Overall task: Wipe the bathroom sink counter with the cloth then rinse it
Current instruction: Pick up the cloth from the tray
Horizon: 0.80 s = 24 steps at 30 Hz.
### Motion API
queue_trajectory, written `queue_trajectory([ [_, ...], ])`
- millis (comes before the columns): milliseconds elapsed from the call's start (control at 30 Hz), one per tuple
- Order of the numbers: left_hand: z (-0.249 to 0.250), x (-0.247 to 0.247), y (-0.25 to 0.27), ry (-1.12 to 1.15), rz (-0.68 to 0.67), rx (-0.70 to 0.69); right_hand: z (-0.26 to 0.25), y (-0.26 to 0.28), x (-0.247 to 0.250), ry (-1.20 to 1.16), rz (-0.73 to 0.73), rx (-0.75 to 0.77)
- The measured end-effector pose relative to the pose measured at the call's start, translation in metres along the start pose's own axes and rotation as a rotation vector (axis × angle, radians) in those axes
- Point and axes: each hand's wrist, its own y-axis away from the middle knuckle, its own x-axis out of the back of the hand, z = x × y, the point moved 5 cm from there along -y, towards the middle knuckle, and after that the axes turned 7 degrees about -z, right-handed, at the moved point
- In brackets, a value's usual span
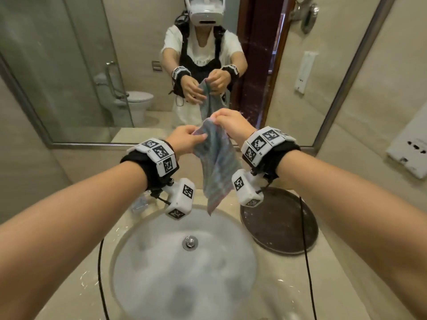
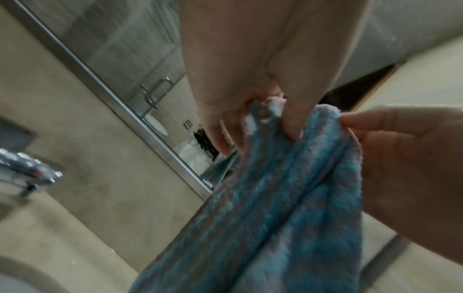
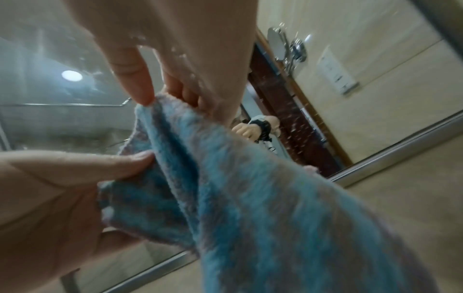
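Note:
A blue and pink striped cloth [image 1: 217, 167] hangs above the white sink basin [image 1: 219, 273], its lower corner dangling over the basin's far rim. My left hand [image 1: 201, 136] pinches its upper left edge between thumb and fingers. Slightly higher, my right hand [image 1: 213, 117] pinches the top corner. In the left wrist view the left hand [image 2: 265, 111] grips a gathered fold of the cloth [image 2: 275, 208]. From the right wrist, the right hand [image 3: 170, 101] is seen nipping the cloth [image 3: 250, 188] at its top edge. The beige counter [image 1: 288, 285] surrounds the basin.
A dark round tray [image 1: 279, 222] lies on the counter right of the basin. The drain plug [image 1: 190, 242] sits in the basin. A chrome faucet [image 2: 32, 170] stands at the left. The mirror [image 1: 92, 88] rises just behind the counter, and a white wall dispenser [image 1: 411, 153] hangs at right.

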Motion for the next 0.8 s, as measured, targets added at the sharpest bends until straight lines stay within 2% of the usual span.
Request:
queue_trajectory([
  [133,-0.005,0.059,0.028,0.063,0.215,0.023,-0.018,-0.01,-0.043,0.196,-0.138,0.068],
  [333,-0.03,0.129,0.083,0.028,0.381,0.094,-0.009,-0.014,-0.124,0.751,-0.494,0.01],
  [467,-0.057,0.17,0.126,-0.029,0.46,0.15,-0.003,-0.013,-0.178,0.788,-0.598,-0.004],
  [600,-0.083,0.217,0.166,-0.212,0.586,0.196,-0.008,-0.013,-0.223,0.72,-0.675,0.0],
  [800,-0.146,0.266,0.199,-0.22,0.515,0.338,0.0,-0.019,-0.28,0.865,-0.804,0.014],
])
